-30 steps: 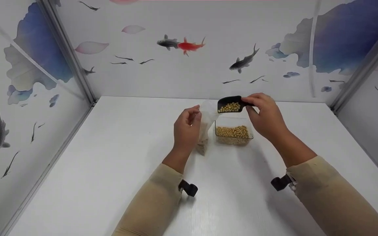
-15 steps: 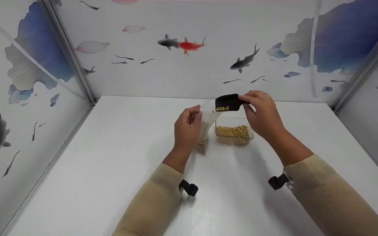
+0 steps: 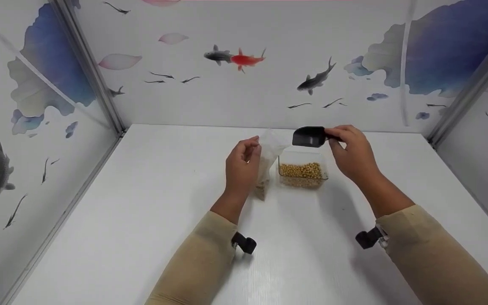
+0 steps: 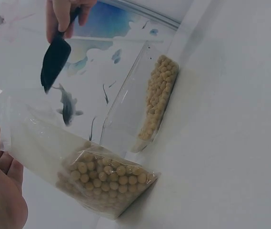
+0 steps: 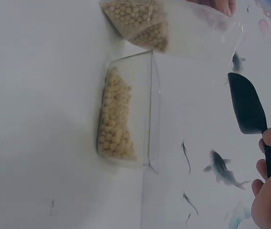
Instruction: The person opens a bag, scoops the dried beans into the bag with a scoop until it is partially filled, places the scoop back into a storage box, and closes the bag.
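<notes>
My left hand (image 3: 243, 167) pinches the top edge of a clear plastic bag (image 3: 270, 146), which stands on the table with its mouth spread toward the right. Round yellow soybeans (image 4: 104, 179) fill the bag's lower part. By its handle, my right hand (image 3: 354, 148) grips a black scoop (image 3: 309, 136), held up to the right of the bag's mouth and above a clear rectangular container. No beans show in the scoop's bowl. That container (image 5: 152, 109) holds a layer of loose soybeans (image 3: 301, 170) and stands just right of the bag.
A white table (image 3: 142, 203) lies under everything. Behind it rises a white back panel (image 3: 244, 97) painted with fish and petals, and side panels with metal posts (image 3: 91, 72) stand left and right. Each sleeve carries a small black wrist camera (image 3: 246, 244).
The scoop tipped at the bag's mouth and its beans went out of it. It has since moved right, away from the bag. My left hand and the bag have stayed in place.
</notes>
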### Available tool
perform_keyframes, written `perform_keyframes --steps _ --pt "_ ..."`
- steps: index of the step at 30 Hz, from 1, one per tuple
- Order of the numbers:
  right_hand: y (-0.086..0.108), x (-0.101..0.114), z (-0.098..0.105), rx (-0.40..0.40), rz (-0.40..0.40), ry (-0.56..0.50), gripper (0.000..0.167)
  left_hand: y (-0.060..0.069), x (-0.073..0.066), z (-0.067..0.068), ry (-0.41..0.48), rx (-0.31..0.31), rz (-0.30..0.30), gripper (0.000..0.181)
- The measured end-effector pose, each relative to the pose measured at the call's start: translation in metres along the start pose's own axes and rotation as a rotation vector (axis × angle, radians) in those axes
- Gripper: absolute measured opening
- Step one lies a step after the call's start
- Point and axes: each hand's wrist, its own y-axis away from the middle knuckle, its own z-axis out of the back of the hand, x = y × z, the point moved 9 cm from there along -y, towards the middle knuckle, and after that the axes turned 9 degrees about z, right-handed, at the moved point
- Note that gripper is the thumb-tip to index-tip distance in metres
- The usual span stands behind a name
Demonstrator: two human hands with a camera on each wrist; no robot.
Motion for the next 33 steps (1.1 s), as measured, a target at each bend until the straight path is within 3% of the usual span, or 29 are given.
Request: perform_keyframes --steps 4,11,21,26,33 --pt "0.007 -0.019 -0.008 0.089 -0.057 0.04 0.034 0.0 0.0 0.0 0.006 0.0 -0.007 0.013" --pt "0.017 -0.034 -0.026 0.216 -0.068 0.168 0.033 0.0 -0.002 -0.001 0.022 0.007 0.001 0.012" --pt "0.018 -0.031 -0.048 0.288 0.043 0.388 0.031 0.0 -0.003 -0.002 0.013 0.0 0.007 0.017" --pt "0.016 -0.033 -0.057 0.34 0.018 0.383 0.033 0.0 -0.005 -0.001 0.021 0.003 0.005 0.018" --pt "0.022 -0.045 -0.068 0.359 -0.07 0.255 0.034 0.0 -0.003 0.0 0.026 0.002 -0.01 0.019"
